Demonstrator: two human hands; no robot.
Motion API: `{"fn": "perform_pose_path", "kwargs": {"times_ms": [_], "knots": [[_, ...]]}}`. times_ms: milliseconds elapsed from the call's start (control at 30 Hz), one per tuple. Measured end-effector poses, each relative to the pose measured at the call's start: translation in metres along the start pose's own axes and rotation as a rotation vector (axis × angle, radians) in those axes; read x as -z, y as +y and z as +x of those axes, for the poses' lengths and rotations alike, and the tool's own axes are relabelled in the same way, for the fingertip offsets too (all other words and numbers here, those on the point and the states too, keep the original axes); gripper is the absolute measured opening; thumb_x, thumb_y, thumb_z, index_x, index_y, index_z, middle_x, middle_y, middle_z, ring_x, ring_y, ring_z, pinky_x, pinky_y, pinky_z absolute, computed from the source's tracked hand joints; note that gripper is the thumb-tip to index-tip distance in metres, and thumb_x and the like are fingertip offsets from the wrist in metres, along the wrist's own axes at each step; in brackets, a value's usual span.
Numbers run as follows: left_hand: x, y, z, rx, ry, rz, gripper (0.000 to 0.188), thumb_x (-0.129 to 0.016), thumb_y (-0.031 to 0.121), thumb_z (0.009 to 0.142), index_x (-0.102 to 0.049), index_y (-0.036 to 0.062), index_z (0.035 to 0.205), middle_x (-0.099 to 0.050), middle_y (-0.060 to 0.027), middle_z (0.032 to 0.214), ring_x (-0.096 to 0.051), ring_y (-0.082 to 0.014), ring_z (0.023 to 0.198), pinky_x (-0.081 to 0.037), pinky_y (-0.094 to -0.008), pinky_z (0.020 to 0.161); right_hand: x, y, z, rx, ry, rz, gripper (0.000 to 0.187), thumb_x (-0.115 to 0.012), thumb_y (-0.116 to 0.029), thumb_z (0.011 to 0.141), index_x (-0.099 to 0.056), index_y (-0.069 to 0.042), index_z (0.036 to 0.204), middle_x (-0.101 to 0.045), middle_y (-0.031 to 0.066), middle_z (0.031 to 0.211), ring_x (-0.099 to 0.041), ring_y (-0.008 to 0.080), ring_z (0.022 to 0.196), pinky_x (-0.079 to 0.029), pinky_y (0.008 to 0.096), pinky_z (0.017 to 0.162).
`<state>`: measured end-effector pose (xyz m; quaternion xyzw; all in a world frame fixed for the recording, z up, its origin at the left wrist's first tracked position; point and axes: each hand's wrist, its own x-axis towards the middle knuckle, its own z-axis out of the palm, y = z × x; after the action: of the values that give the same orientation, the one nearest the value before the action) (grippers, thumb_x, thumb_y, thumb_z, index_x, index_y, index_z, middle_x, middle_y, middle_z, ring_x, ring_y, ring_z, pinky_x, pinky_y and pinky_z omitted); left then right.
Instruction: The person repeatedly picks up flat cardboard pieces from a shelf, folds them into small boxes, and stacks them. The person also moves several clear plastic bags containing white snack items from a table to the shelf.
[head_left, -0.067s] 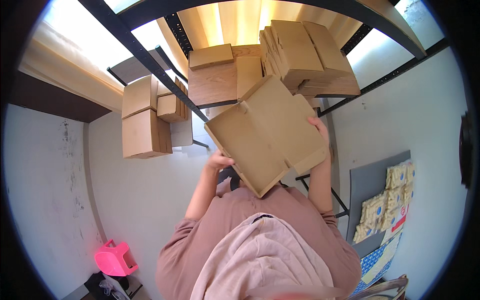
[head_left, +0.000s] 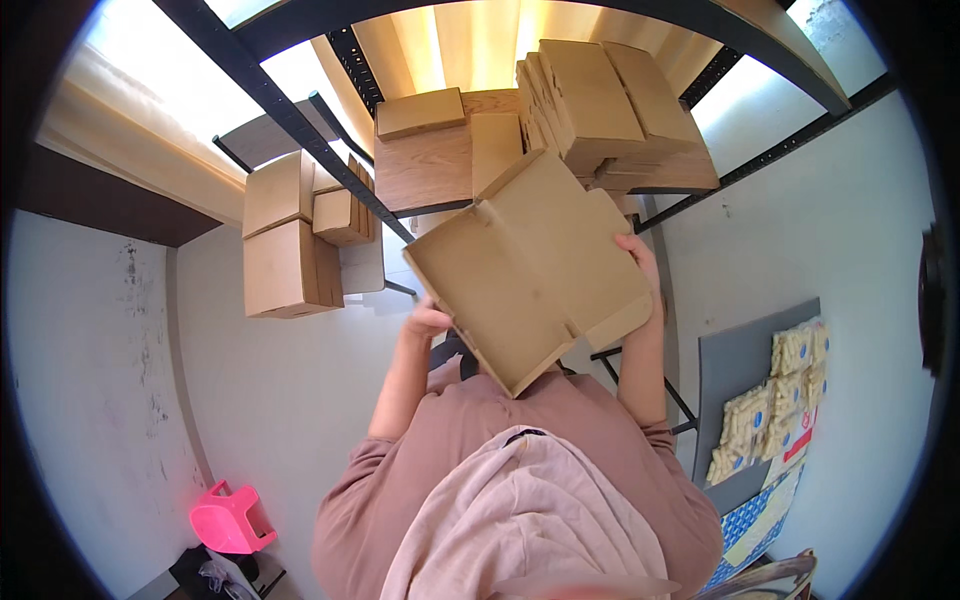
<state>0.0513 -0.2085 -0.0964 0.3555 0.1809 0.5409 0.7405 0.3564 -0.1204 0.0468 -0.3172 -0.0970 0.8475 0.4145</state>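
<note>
An open brown cardboard box (head_left: 530, 285), its tray side toward the lower left and its lid folded back to the upper right, is tilted in front of my chest. My left hand (head_left: 430, 319) is closed at the lower left side wall, with the fingertips partly hidden by the box. My right hand (head_left: 640, 258) grips the lid's right edge, thumb on the inner face and the other fingers out of sight behind it. Nothing lies inside the box.
Ahead stands a black-framed shelf with a wooden board (head_left: 425, 170) bearing stacked flat cardboard boxes (head_left: 590, 100). More cardboard boxes (head_left: 285, 265) stand at the left. A grey table (head_left: 735, 370) with bagged pale pieces is at the right, a pink stool (head_left: 232, 518) at the lower left.
The box and my left hand have shifted slightly to the left. My right hand stays nearly in place on the lid.
</note>
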Motion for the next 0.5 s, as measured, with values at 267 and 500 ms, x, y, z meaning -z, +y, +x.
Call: {"fn": "perform_pose_path", "kwargs": {"times_ms": [267, 500], "knots": [[-0.079, 0.120, 0.071, 0.049, 0.101, -0.015, 0.076, -0.060, 0.018, 0.073, -0.025, 0.0061, 0.139, -0.047, -0.0125, 0.126, -0.052, -0.0214, 0.107, -0.044, -0.0318, 0.089, -0.028, -0.047, 0.042, -0.038, -0.378, -0.485, 0.031, -0.053, -0.017, 0.082, -0.057, -0.001, 0.108, -0.063, 0.0067, 0.090, -0.061, 0.0139, 0.076, -0.050, 0.0260, 0.064], [-0.072, 0.088, 0.045, 0.286, 0.434, 0.088, 0.059, -0.050, 0.002, 0.073, -0.039, 0.0036, 0.131, -0.052, -0.0098, 0.118, -0.055, -0.0171, 0.102, -0.047, -0.0297, 0.085, -0.029, -0.002, 0.026, -0.006, -0.311, -0.064, 0.044, -0.043, -0.033, 0.091, -0.050, -0.001, 0.120, -0.057, 0.0097, 0.113, -0.055, 0.0192, 0.101, -0.045, 0.0320, 0.086]]}}
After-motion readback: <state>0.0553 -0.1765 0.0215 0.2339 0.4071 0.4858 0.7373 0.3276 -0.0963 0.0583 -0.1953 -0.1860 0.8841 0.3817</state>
